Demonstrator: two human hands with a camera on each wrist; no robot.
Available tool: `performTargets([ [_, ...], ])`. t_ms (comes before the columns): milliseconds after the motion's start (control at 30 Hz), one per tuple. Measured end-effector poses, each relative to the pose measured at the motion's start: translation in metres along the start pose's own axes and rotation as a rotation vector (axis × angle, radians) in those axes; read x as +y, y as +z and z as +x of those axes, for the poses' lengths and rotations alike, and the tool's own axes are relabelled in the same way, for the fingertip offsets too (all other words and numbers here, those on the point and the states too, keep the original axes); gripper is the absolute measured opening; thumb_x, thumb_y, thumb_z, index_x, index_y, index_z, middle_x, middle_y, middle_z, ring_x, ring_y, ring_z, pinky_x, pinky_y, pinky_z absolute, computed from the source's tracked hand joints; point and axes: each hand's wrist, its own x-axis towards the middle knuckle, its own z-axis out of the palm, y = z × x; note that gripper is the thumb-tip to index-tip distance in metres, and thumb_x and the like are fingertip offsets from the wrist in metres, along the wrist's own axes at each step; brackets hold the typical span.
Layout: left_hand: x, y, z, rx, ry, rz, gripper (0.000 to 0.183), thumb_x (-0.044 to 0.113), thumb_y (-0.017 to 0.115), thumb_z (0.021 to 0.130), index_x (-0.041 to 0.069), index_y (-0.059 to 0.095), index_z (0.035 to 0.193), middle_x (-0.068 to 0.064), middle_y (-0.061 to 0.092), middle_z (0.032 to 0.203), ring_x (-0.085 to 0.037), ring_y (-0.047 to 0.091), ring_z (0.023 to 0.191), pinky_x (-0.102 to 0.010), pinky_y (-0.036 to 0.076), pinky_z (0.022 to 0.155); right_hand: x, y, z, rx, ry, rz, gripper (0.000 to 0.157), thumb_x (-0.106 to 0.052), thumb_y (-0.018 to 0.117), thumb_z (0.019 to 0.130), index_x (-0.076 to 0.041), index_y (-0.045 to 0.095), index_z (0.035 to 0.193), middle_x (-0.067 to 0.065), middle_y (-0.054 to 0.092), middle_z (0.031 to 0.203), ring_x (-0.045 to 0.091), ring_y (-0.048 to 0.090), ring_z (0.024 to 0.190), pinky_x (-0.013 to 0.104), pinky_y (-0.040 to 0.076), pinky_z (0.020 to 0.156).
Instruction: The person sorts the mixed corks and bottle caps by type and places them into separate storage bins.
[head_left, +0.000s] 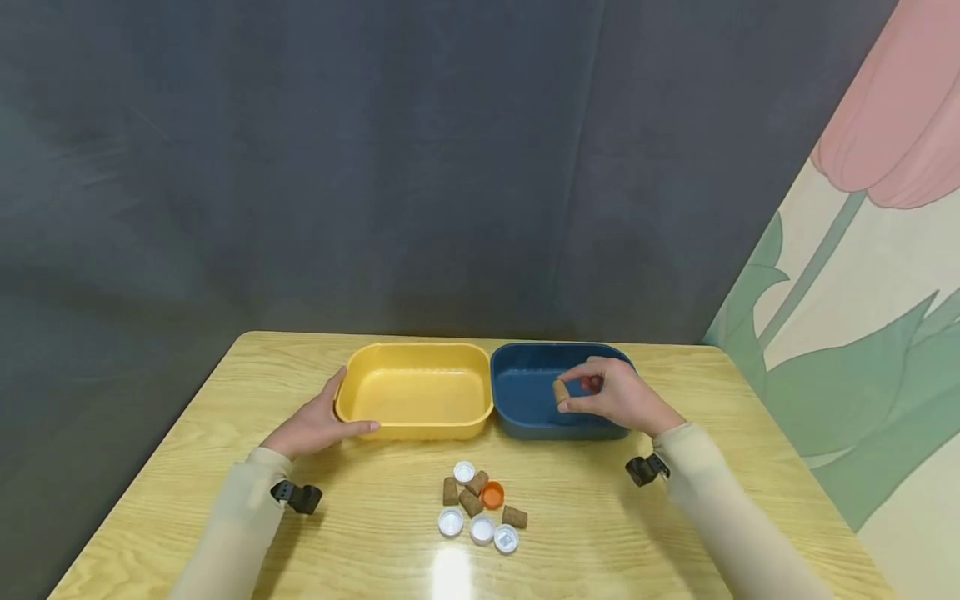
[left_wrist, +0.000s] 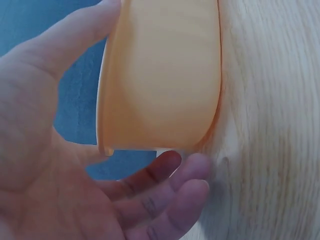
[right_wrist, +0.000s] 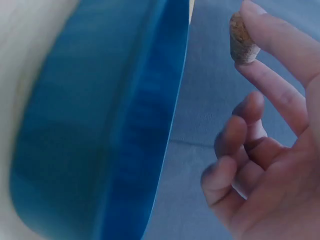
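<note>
My right hand (head_left: pixel 617 395) pinches a cork (head_left: pixel 561 392) between thumb and index finger, above the dark blue bin (head_left: pixel 562 432). In the right wrist view the same tapered cork (right_wrist: pixel 243 40) shows beyond the bin's rim, the other fingers curled towards the palm. My left hand (head_left: pixel 318 421) spans the near left corner of the yellow bin (head_left: pixel 420 432), its thumb at the front rim and its fingers along the left end. The left wrist view shows the yellow bin's wall (left_wrist: pixel 165 75) with the fingers spread loosely about its corner.
In front of the bins lies a loose group of several corks (head_left: pixel 471 502), several white bottle caps (head_left: pixel 482 529) and an orange cap (head_left: pixel 492 495). The two bins stand side by side on the wooden table (head_left: pixel 360 533). Behind it hangs a dark curtain (head_left: pixel 420 183).
</note>
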Motion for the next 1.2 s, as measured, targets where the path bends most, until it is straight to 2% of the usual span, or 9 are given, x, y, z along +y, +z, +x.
performTargets([
  [300, 0.001, -0.001, -0.005, -0.045, -0.061, 0.063, 0.118, 0.064, 0.067, 0.086, 0.021, -0.015, 0.160, -0.026, 0.013, 0.163, -0.049, 0.032, 0.142, -0.066, 0.035, 0.106, 0.017, -0.017, 0.024, 0.028, 0.068, 0.047, 0.038, -0.028, 0.086, 0.080, -0.014, 0.077, 0.113, 0.000, 0.044, 0.066, 0.017, 0.039, 0.059, 0.028, 0.032, 0.053],
  [533, 0.001, -0.004, -0.004, -0.050, -0.063, 0.048, 0.120, 0.063, 0.068, 0.085, 0.022, -0.016, 0.160, -0.025, 0.010, 0.164, -0.047, 0.030, 0.144, -0.066, 0.033, 0.108, 0.026, -0.025, 0.043, -0.009, 0.141, 0.026, 0.038, -0.029, 0.083, 0.083, -0.009, 0.075, 0.115, 0.003, 0.052, 0.074, 0.019, 0.044, 0.065, 0.032, 0.036, 0.059],
  [667, 0.001, -0.004, -0.003, -0.059, -0.065, 0.042, 0.120, 0.062, 0.069, 0.085, 0.023, -0.017, 0.159, -0.026, 0.017, 0.162, -0.038, 0.050, 0.124, -0.050, 0.045, 0.095, 0.032, -0.028, 0.051, -0.058, 0.176, 0.014, 0.040, -0.027, 0.081, 0.086, -0.005, 0.073, 0.119, 0.005, 0.060, 0.082, 0.021, 0.048, 0.073, 0.033, 0.039, 0.063],
  [733, 0.001, -0.003, -0.003, -0.060, -0.064, 0.039, 0.121, 0.062, 0.070, 0.085, 0.024, -0.018, 0.159, -0.026, 0.018, 0.162, -0.033, 0.052, 0.115, -0.044, 0.045, 0.088, 0.034, -0.028, 0.053, -0.089, 0.194, 0.011, 0.040, -0.025, 0.080, 0.087, -0.004, 0.072, 0.120, 0.006, 0.061, 0.083, 0.021, 0.049, 0.074, 0.033, 0.040, 0.065],
  [800, 0.000, -0.002, -0.004, -0.058, -0.060, 0.031, 0.121, 0.061, 0.071, 0.085, 0.024, -0.018, 0.159, -0.025, 0.017, 0.162, -0.033, 0.051, 0.114, -0.042, 0.045, 0.087, 0.035, -0.028, 0.055, -0.117, 0.212, 0.006, 0.039, -0.023, 0.080, 0.087, -0.003, 0.071, 0.121, 0.005, 0.060, 0.082, 0.020, 0.049, 0.073, 0.033, 0.041, 0.064],
  [867, 0.000, -0.001, -0.005, -0.051, -0.049, 0.021, 0.121, 0.060, 0.071, 0.085, 0.024, -0.017, 0.159, -0.024, 0.015, 0.164, -0.036, 0.048, 0.125, -0.049, 0.045, 0.096, 0.037, -0.026, 0.056, -0.135, 0.222, -0.007, 0.039, -0.021, 0.080, 0.087, -0.002, 0.071, 0.120, 0.005, 0.058, 0.081, 0.020, 0.049, 0.072, 0.032, 0.040, 0.063],
  [967, 0.001, -0.001, -0.006, -0.046, -0.034, 0.012, 0.120, 0.059, 0.072, 0.085, 0.025, -0.016, 0.159, -0.022, 0.013, 0.165, -0.042, 0.038, 0.139, -0.060, 0.038, 0.106, 0.040, -0.026, 0.056, -0.152, 0.244, -0.022, 0.040, -0.020, 0.080, 0.087, -0.002, 0.071, 0.121, 0.007, 0.059, 0.086, 0.021, 0.050, 0.075, 0.033, 0.041, 0.065],
  [1033, 0.003, -0.002, -0.006, -0.045, -0.027, 0.005, 0.120, 0.058, 0.072, 0.085, 0.025, -0.016, 0.159, -0.021, 0.011, 0.165, -0.043, 0.032, 0.143, -0.063, 0.032, 0.110, 0.042, -0.026, 0.055, -0.157, 0.259, -0.034, 0.041, -0.021, 0.080, 0.087, -0.002, 0.070, 0.122, 0.009, 0.061, 0.094, 0.023, 0.051, 0.081, 0.033, 0.044, 0.069],
  [1200, 0.008, -0.002, -0.004, -0.048, -0.008, -0.017, 0.119, 0.054, 0.073, 0.087, 0.022, -0.015, 0.160, -0.021, 0.009, 0.165, -0.043, 0.028, 0.146, -0.064, 0.029, 0.112, 0.046, -0.028, 0.049, -0.184, 0.303, -0.050, 0.043, -0.022, 0.078, 0.089, -0.001, 0.068, 0.126, 0.017, 0.062, 0.114, 0.028, 0.054, 0.095, 0.039, 0.049, 0.080],
])
